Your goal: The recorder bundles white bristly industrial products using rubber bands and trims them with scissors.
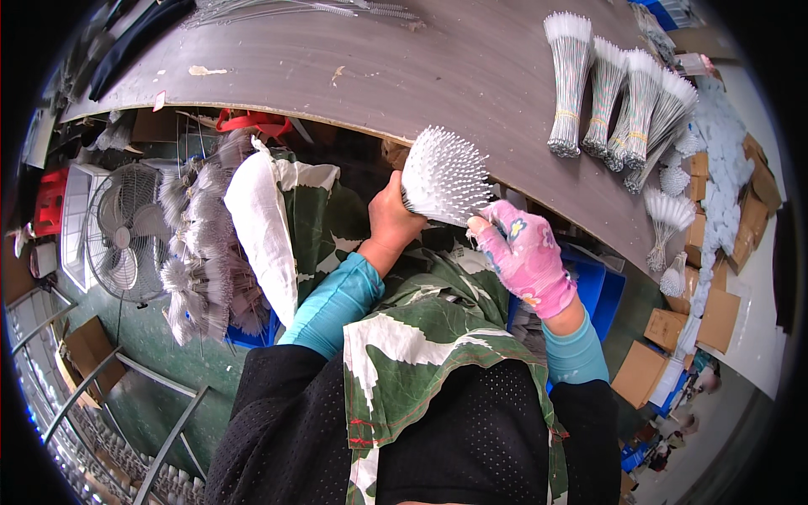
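Note:
A thick bundle of thin white-bristled brushes (446, 172) is gripped in my bare left hand (392, 220), its many white tips fanned out toward me. My right hand (526, 257), in a pink flowered glove with bare fingertips, is curled closed at the bundle's lower right edge. Whether a single brush sits in its pinch is too small to tell. Both hands are just in front of the table's near edge, over my green and white apron (438, 337).
On the brown table (404, 76), several tied brush bundles (566, 84) stand at the right and loose wire brushes (303, 10) lie at the far edge. A fan (126, 231) and hanging brush bunches (202, 252) are at left. Cardboard boxes (665, 328) and a blue bin (602, 290) are at right.

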`<control>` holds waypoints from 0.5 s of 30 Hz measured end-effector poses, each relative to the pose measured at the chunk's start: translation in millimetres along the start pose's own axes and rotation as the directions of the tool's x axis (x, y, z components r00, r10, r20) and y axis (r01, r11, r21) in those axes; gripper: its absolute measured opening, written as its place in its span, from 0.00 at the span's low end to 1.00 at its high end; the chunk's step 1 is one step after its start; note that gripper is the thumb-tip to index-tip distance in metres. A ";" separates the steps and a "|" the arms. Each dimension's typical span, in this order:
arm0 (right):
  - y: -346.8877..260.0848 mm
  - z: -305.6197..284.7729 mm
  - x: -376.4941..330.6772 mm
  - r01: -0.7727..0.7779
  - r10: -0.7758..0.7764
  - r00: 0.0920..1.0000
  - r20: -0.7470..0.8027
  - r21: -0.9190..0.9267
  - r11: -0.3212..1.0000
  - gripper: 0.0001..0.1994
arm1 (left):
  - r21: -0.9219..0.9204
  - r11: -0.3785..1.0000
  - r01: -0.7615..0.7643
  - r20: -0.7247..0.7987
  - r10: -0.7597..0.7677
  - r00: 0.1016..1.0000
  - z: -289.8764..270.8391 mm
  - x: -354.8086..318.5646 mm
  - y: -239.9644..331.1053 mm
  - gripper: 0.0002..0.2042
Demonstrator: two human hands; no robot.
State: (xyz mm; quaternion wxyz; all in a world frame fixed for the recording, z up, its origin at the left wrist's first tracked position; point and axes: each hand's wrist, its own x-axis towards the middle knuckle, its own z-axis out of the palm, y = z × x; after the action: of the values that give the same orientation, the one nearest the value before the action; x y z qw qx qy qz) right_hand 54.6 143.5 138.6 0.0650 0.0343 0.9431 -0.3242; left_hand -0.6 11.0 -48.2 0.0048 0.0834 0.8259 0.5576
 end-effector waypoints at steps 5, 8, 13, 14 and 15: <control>-0.2 -18.0 0.7 -0.273 0.141 0.962 0.233 0.833 0.482 0.24 | 0.055 0.998 -0.016 0.036 0.014 0.999 -1.0 1.4 -4.8 0.19; -8.4 -74.5 9.7 0.048 0.030 0.998 -0.052 0.992 0.115 0.31 | 0.043 0.998 -0.037 0.029 0.036 0.999 0.6 0.9 -9.6 0.19; 17.7 -40.8 9.9 -0.154 0.191 0.979 0.070 0.869 0.470 0.17 | -0.012 0.999 0.039 0.052 -0.038 0.998 -3.3 -1.5 1.9 0.19; 12.5 -29.1 7.8 -0.149 0.263 0.964 -0.035 0.748 0.647 0.11 | -0.018 0.999 0.031 0.049 -0.030 0.998 -1.2 -1.5 1.2 0.19; 16.5 -20.3 9.1 -0.141 0.215 0.977 -0.012 0.722 0.678 0.07 | -0.023 1.000 0.017 0.051 -0.015 0.999 -1.6 0.1 0.5 0.20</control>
State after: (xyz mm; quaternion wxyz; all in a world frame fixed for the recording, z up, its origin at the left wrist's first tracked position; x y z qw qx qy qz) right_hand 45.3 169.2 143.2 0.0326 0.1638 0.7361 -0.6560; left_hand -0.8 9.8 -47.1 0.0311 0.0908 0.8196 0.5648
